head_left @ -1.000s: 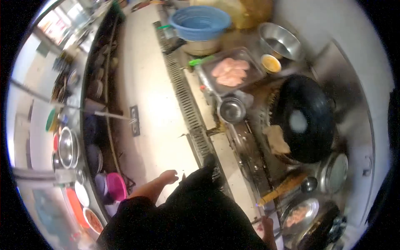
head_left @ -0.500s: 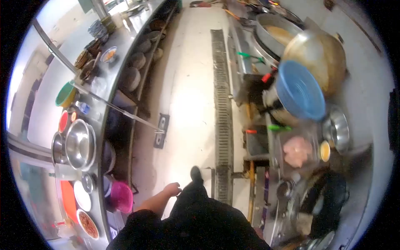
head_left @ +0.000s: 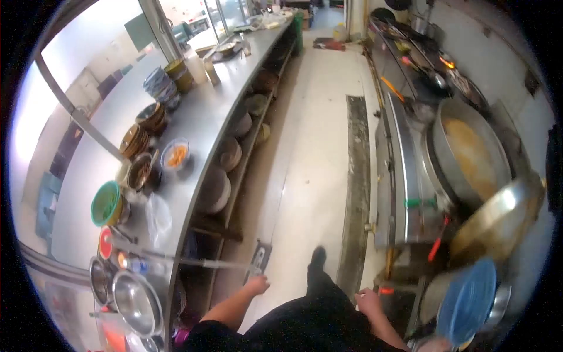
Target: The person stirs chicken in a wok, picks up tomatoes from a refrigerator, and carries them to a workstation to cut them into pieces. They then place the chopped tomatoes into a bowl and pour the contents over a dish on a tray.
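My left hand [head_left: 257, 286] hangs in front of my body over the floor, its fingers loosely curled with nothing visible in them. Just beyond it, in the picture, is the flat head [head_left: 259, 258] of a long-handled floor tool, whose pale pole leans across the counter edge. I see no grip on that pole. On the other side, my right hand [head_left: 368, 300] is low beside the floor drain strip, fingers curled in and nothing seen in them. A blue plastic basin [head_left: 469, 302] lies to its right, apart from the hand.
Along the left runs a steel counter [head_left: 226, 88] with metal bowls [head_left: 135, 302], a green basin [head_left: 107, 202] and a bowl of orange food [head_left: 176, 155]. A large pot [head_left: 472, 152] of brownish liquid, a big round lid [head_left: 498, 223] and a flame [head_left: 447, 61] line the right. Pale floor [head_left: 311, 135] lies between.
My view has moved forward along the aisle and tilted up. My right hand has come into sight; the counters' near items have slid down or out of the picture.
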The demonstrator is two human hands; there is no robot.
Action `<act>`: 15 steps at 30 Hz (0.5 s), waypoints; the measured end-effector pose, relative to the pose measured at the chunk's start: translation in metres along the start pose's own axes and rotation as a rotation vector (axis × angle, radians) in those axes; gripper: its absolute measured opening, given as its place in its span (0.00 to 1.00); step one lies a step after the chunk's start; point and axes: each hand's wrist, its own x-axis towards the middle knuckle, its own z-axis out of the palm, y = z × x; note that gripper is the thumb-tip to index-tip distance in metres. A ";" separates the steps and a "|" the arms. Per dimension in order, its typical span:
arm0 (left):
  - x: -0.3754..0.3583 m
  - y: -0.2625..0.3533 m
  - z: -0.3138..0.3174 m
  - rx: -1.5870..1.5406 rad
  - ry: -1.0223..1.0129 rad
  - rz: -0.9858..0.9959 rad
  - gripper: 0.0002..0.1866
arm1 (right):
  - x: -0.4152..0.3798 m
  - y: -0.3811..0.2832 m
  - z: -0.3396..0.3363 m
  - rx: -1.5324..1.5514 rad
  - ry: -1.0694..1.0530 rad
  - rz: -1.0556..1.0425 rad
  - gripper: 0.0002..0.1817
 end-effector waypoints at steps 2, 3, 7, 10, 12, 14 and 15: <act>0.045 -0.035 -0.002 0.117 -0.115 -0.084 0.27 | 0.073 -0.082 -0.043 -0.169 -0.142 -0.123 0.22; 0.066 -0.055 -0.009 0.225 -0.197 -0.139 0.27 | 0.106 -0.122 -0.065 -0.154 -0.149 -0.123 0.22; 0.127 -0.107 -0.049 0.454 -0.139 0.303 0.20 | 0.271 -0.240 -0.124 -0.264 -0.210 -0.246 0.19; 0.186 -0.089 -0.119 0.097 -0.093 -0.079 0.16 | 0.410 -0.296 -0.149 -0.325 -0.141 -0.365 0.16; 0.257 -0.066 -0.156 0.264 -0.189 0.056 0.15 | 0.515 -0.322 -0.160 -0.382 -0.118 -0.462 0.16; 0.306 -0.034 -0.231 0.133 -0.118 0.292 0.15 | 0.615 -0.316 -0.160 -0.744 -0.098 -0.495 0.12; 0.319 -0.007 -0.289 -0.187 0.028 0.451 0.17 | 0.664 -0.272 -0.151 -0.509 -0.174 -0.408 0.12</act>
